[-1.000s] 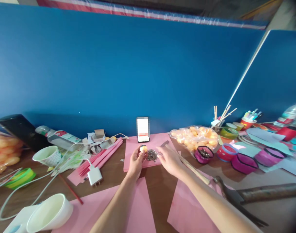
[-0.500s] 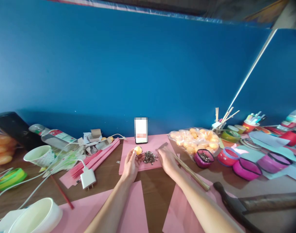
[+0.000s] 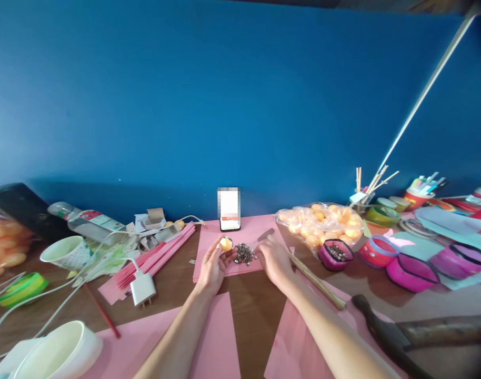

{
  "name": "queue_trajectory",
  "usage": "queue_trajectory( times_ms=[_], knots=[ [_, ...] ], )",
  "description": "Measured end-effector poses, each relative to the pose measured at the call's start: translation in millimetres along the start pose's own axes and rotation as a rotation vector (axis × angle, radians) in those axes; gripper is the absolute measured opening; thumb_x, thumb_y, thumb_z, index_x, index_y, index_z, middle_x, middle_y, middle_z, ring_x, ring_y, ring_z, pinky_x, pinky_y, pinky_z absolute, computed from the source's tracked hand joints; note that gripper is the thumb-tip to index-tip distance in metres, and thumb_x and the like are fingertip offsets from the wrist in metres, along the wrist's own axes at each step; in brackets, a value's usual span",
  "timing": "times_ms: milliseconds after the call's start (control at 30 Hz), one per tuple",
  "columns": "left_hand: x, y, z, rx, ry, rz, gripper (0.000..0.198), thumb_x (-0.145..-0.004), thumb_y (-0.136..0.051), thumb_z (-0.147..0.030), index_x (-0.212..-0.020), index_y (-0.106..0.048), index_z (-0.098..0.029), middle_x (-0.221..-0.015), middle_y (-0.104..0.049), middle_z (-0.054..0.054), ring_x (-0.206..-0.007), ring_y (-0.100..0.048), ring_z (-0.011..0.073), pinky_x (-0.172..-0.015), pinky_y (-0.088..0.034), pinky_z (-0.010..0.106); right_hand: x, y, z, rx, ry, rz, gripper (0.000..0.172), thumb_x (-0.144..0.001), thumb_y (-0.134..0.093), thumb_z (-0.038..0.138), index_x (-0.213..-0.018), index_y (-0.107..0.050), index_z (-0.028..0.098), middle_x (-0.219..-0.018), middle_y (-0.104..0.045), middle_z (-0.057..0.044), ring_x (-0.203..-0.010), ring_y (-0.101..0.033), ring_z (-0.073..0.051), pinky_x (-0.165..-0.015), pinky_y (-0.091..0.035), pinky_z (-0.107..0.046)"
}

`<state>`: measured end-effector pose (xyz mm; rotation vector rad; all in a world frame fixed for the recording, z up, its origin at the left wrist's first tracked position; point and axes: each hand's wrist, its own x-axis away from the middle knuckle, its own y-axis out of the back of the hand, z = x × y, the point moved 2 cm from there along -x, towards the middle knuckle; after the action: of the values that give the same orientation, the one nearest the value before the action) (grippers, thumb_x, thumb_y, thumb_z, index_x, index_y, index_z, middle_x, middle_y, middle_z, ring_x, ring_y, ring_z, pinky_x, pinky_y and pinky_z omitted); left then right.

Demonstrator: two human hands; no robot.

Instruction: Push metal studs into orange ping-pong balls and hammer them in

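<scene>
My left hand (image 3: 213, 267) pinches a yellow-orange ping-pong ball (image 3: 226, 243) between thumb and fingers, just left of a pile of small shiny metal pieces (image 3: 244, 253) on pink paper (image 3: 209, 231). At the right edge of that pile, my right hand (image 3: 275, 259) has its fingers drawn together; whatever they may hold is too small or hidden to make out. A tool with a grey metal end (image 3: 266, 235) and a wooden handle (image 3: 319, 281) lies beneath and beside the right hand, partly covered by it.
Behind the pile stands a phone (image 3: 230, 210). A plastic bag of orange balls (image 3: 323, 223) and a purple cup (image 3: 335, 256) with metal pieces stand right. A large hammer (image 3: 386, 337) lies at front right. Left are a charger (image 3: 142, 289), white cables and a white bowl (image 3: 62, 347).
The camera view has tilted down slightly and shifted. My right hand has curled its fingers in more beside the pile; my left hand keeps the ball in nearly the same place.
</scene>
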<state>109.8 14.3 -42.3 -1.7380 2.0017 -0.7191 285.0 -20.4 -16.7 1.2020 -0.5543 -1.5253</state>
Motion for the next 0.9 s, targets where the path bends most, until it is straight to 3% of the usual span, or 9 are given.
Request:
queue_trajectory(
  times_ms=[167, 367, 500, 733, 900],
  knots=[
    [2.1, -2.8, -2.3, -0.01, -0.013, 0.022, 0.049, -0.074, -0.061, -0.032, -0.121, -0.049, -0.021, -0.095, -0.066, 0.007, -0.084, -0.064, 0.0176, -0.08, -0.049, 0.036, 2.0, 2.8, 3.1, -0.054, -0.024, -0.134, 0.015, -0.082, -0.045, 0.016, -0.083, -0.06, 0.016, -0.074, -0.062, -0.005, -0.068, -0.056, -0.017, -0.061, -0.039, -0.025],
    [3.0, -5.2, -0.6, -0.11, -0.055, -0.01, 0.048, -0.069, -0.068, -0.028, -0.114, -0.055, -0.019, -0.104, -0.063, 0.009, -0.088, -0.062, 0.0176, -0.082, -0.049, 0.033, -2.5, 4.5, 10.0, -0.362, 0.013, -0.184, 0.012, -0.082, -0.048, 0.02, -0.081, -0.06, 0.017, -0.079, -0.065, -0.006, -0.075, -0.059, -0.018, -0.07, -0.045, -0.027],
    [5.4, -5.6, 1.7, -0.239, -0.016, 0.06, 0.055, -0.068, -0.068, -0.029, -0.119, -0.051, -0.017, -0.103, -0.064, 0.011, -0.089, -0.063, 0.0211, -0.078, -0.051, 0.036, -3.9, 8.9, 15.6, -0.551, -0.069, -0.135, 0.013, -0.08, -0.053, 0.026, -0.081, -0.062, 0.017, -0.074, -0.065, -0.003, -0.068, -0.06, -0.016, -0.065, -0.047, -0.026],
    [8.9, -9.5, -1.1, -0.28, -0.02, 0.13, 0.055, -0.071, -0.065, -0.029, -0.122, -0.048, -0.016, -0.109, -0.063, 0.012, -0.099, -0.06, 0.0235, -0.084, -0.049, 0.038, -3.2, 4.9, 15.0, -0.89, -0.201, -0.041, 0.021, -0.079, -0.056, 0.037, -0.079, -0.062, 0.016, -0.067, -0.06, -0.001, -0.059, -0.058, -0.013, -0.058, -0.05, -0.026],
    [8.9, -11.3, -2.2, -0.347, -0.04, 0.13, 0.052, -0.071, -0.065, -0.029, -0.119, -0.05, -0.015, -0.109, -0.063, 0.012, -0.1, -0.059, 0.0237, -0.085, -0.049, 0.037, -3.0, -5.8, 11.7, -1.135, -0.275, 0.01, 0.022, -0.077, -0.058, 0.037, -0.084, -0.06, 0.016, -0.079, -0.063, -0.002, -0.068, -0.061, -0.014, -0.068, -0.052, -0.029]
  ],
)
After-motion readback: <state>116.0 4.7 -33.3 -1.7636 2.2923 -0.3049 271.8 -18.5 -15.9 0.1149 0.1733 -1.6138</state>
